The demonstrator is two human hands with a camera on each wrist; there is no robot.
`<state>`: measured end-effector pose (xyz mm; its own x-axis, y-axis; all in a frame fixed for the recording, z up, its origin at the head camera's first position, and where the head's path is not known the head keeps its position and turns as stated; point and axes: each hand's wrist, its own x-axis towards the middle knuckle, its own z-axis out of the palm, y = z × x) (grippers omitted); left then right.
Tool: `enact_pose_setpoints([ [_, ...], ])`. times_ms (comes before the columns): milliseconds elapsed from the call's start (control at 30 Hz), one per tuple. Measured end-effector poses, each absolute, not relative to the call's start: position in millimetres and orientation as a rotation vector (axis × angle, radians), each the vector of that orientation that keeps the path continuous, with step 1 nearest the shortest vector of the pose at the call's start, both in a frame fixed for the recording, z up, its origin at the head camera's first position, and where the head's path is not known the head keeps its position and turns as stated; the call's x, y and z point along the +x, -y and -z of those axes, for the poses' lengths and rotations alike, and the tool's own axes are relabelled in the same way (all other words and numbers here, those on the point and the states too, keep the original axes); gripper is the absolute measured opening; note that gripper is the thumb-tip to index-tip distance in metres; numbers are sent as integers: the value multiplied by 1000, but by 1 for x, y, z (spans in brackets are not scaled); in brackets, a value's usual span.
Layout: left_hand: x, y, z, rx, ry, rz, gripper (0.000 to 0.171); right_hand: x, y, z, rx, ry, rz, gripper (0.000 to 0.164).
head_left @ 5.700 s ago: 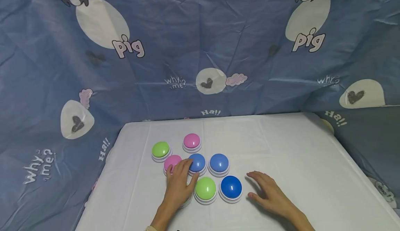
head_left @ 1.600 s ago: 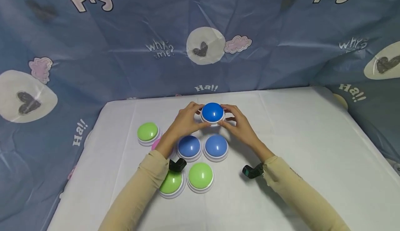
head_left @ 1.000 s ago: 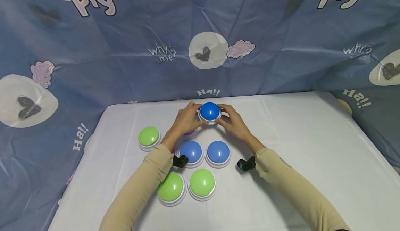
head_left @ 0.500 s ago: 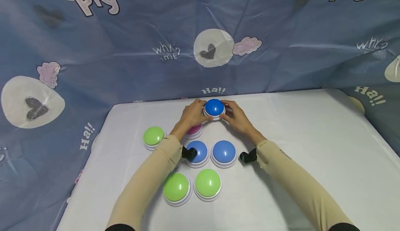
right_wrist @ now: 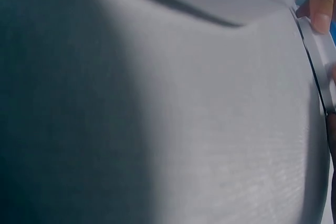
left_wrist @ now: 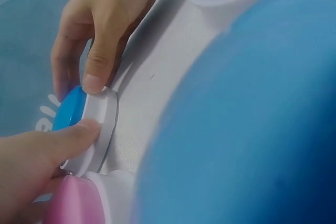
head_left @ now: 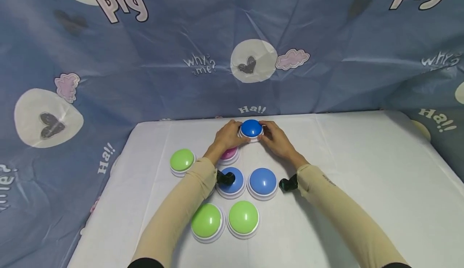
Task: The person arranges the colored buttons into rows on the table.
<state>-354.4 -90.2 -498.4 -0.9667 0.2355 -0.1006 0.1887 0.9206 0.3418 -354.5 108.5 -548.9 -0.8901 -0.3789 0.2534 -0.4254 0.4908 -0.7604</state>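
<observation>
Both hands hold a dark blue dome button (head_left: 251,128) with a white base, at the far edge of the table. My left hand (head_left: 228,136) grips its left side and my right hand (head_left: 277,141) its right side, thumbs toward me. In the left wrist view both thumbs press the white base (left_wrist: 107,108), which seems to lie on the cloth. A pink button (head_left: 229,153) sits just in front of it, partly behind the left wrist. The right wrist view catches only fingertips and the base's edge (right_wrist: 317,59).
Two lighter blue buttons, one left (head_left: 239,179) and one right (head_left: 262,181), stand side by side. Nearer are two green buttons, left (head_left: 206,220) and right (head_left: 243,217). Another green button (head_left: 182,160) lies left. A patterned blue cloth (head_left: 163,74) hangs behind the white table (head_left: 344,151).
The dark blue button, earlier beside the near green one, has been carried to the far edge behind the pink button. Lately both hands stay on it, with only slight movement; the head view shifts.
</observation>
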Motion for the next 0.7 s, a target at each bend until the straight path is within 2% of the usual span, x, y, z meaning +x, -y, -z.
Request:
enact_pose_setpoints([
  [700,-349,93,501,320,-2914,-570,73,-350,-107,554,697,2679,-1379,55],
])
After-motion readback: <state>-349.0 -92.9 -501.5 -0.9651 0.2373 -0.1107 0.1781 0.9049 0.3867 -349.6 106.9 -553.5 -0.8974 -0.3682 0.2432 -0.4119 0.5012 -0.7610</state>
